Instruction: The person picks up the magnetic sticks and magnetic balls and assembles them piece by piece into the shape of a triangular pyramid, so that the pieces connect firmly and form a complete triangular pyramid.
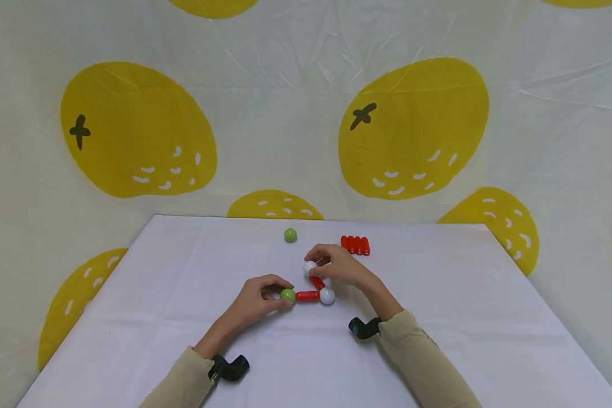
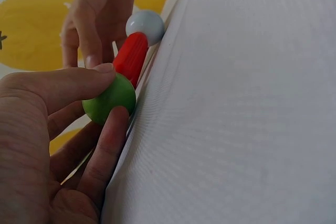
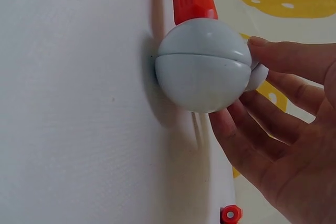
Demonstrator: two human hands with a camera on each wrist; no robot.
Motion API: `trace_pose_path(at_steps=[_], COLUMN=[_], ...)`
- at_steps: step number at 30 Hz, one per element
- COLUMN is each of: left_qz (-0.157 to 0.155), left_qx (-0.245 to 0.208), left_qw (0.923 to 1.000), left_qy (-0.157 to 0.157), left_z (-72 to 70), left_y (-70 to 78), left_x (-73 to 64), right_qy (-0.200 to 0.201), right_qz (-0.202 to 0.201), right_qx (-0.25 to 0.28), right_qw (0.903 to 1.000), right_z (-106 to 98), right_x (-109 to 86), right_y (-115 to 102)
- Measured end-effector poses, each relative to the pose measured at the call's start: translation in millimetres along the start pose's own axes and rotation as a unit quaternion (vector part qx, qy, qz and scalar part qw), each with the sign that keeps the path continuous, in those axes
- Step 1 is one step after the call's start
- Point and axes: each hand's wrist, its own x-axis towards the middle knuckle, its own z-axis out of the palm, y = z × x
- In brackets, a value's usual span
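The left hand (image 1: 251,299) pinches; the right hand (image 1: 339,264) (set farther forward) pinches too.

No text, label, brand, number or sign can be read on the balls (image 1: 327,296), rods (image 1: 307,296), table (image 1: 132,340) or backdrop (image 1: 275,124) in any view.

Pretty much the whole background's filled by a creased, slightly shiny off-white sheet (image 1: 275,124) printed with big yellow fruit shapes (image 1: 413,147), while the table (image 1: 489,311) out front is covered in white cloth (image 1: 194,255).
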Motion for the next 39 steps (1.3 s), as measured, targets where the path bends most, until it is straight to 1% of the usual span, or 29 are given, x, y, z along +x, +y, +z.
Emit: trace_pose_path(at_steps=[6,13,17,20,24,28,34,39], left_qz=[0.0,-0.006,-0.007,-0.01,-0.013,-0.01,-0.01,-0.007], left_qx=[-0.001,0.002,0.004,0.005,0.005,0.004,0.0,0.001], left_qw=[1.0,1.0,1.0,0.9999,0.9999,0.9999,0.9999,1.0], left_qy=[-0.001,-0.003,-0.004,-0.003,-0.002,-0.002,-0.004,-0.002], left_z=[-0.1,-0.9,-0.6,-0.3,0.4,0.3,-0.5,-1.0], left_y=[1.7,2.5,3.0,3.5,3.6,3.6,3.5,3.5], left_x=[-0.9,-1.8,-2.4,-2.1,-1.8,-1.8,-0.8,-2.0], right_qy=[0.011,0.05,0.057,0.055,0.043,0.03,0.012,-0.015], right_qz=[0.01,0.025,0.028,0.02,0.011,0.023,0.054,0.049], right_qx=[0.006,0.007,0.017,0.015,-0.001,-0.018,-0.048,-0.072], right_qw=[0.9999,0.9984,0.9978,0.9982,0.999,0.9991,0.9973,0.9961], right_z=[2.1,7.4,9.2,9.6,8.9,6.6,2.0,0.2], right_x=[2.1,4.8,6.2,7.7,12.0,17.9,24.3,27.1], right_y=[2.0,1.6,1.1,0.3,-0.2,-3.1,-7.1,-9.1])
